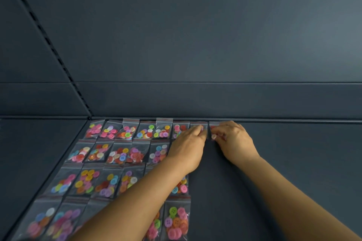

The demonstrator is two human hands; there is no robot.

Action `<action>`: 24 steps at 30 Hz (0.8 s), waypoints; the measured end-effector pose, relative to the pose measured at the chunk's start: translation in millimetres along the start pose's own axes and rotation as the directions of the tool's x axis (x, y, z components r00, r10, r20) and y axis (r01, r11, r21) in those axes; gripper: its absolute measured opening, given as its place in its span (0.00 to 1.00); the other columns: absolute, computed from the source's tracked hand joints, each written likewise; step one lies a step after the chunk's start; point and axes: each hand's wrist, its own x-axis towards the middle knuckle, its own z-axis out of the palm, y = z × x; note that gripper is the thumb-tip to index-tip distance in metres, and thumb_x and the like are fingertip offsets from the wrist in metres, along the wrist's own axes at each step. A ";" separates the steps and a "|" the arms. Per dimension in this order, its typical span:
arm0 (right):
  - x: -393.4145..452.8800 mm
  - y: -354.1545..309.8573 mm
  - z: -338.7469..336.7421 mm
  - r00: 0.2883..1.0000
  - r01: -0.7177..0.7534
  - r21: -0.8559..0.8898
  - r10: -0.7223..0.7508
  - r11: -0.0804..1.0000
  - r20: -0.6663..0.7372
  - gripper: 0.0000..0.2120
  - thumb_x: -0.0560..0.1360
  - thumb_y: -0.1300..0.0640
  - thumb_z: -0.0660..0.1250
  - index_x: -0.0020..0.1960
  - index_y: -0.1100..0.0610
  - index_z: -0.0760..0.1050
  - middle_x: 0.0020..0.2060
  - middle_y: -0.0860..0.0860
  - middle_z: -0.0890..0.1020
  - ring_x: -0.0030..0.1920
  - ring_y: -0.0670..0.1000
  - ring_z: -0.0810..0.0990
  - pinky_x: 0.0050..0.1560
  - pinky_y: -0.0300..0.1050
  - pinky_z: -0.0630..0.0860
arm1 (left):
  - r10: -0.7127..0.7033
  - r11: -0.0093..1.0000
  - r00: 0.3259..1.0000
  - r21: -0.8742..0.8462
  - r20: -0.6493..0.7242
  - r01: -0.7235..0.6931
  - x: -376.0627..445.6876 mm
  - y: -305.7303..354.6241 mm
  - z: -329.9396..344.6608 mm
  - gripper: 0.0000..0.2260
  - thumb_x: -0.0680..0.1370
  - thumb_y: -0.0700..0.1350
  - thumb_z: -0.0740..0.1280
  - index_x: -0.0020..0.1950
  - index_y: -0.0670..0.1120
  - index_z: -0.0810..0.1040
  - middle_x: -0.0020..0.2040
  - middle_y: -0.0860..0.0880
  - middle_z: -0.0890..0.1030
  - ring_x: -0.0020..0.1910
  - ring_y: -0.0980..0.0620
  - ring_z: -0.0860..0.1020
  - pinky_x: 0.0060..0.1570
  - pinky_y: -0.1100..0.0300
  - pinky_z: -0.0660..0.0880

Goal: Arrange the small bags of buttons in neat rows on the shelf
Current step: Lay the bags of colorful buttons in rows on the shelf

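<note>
Small clear zip bags of coloured buttons lie in several rows on the dark shelf [293, 162], filling its left part. The back row [127, 130] runs along the rear wall. My left hand [188, 146] rests on a bag [198, 124] near the right end of that row, fingertips pinching its edge. My right hand [235, 141] presses the last bag [214, 124] at the row's right end, fingers bent on it. Both bags are mostly hidden under my hands. My left forearm covers parts of the nearer rows.
The shelf's rear wall [215, 100] rises directly behind the back row. A slotted upright [58, 60] runs diagonally at the left, beside a neighbouring shelf panel [29, 152]. Dark shelf surface stretches to the right of my right hand.
</note>
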 end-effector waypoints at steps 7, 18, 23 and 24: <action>-2.1 -4.3 -4.0 0.999 0.011 -0.055 -0.009 0.998 0.041 0.07 0.76 0.58 0.64 0.49 0.51 0.80 0.53 0.49 0.76 0.56 0.54 0.71 0.48 0.42 0.69 | -0.001 0.999 1.000 -0.040 0.011 0.002 -4.3 2.8 -6.7 0.22 0.81 0.41 0.57 0.75 0.45 0.59 0.77 0.47 0.57 0.74 0.45 0.58 0.71 0.52 0.60; -23.3 -54.6 -9.2 0.985 0.135 -0.255 -0.102 0.958 0.136 0.27 0.75 0.44 0.62 0.72 0.49 0.61 0.69 0.48 0.67 0.69 0.54 0.64 0.67 0.50 0.62 | -0.127 0.992 0.984 0.002 -0.123 0.128 -58.3 -21.2 -38.1 0.27 0.80 0.50 0.61 0.76 0.48 0.55 0.76 0.47 0.58 0.75 0.47 0.56 0.72 0.53 0.53; -37.7 -115.0 9.8 0.962 0.251 -0.216 -0.217 0.944 0.166 0.29 0.76 0.43 0.61 0.73 0.49 0.59 0.71 0.47 0.65 0.72 0.53 0.60 0.71 0.50 0.57 | -0.231 0.973 0.954 -0.031 -0.193 0.230 -110.1 -60.8 -58.0 0.26 0.80 0.52 0.60 0.76 0.51 0.56 0.75 0.49 0.60 0.74 0.48 0.57 0.72 0.53 0.55; -41.0 -130.1 16.0 0.955 0.271 -0.200 -0.238 0.942 0.175 0.29 0.76 0.42 0.61 0.73 0.48 0.58 0.72 0.47 0.65 0.72 0.52 0.60 0.72 0.50 0.56 | -0.249 0.968 0.948 -0.038 -0.200 0.247 -122.0 -70.5 -62.0 0.26 0.80 0.52 0.59 0.76 0.51 0.56 0.75 0.49 0.60 0.74 0.48 0.57 0.72 0.53 0.55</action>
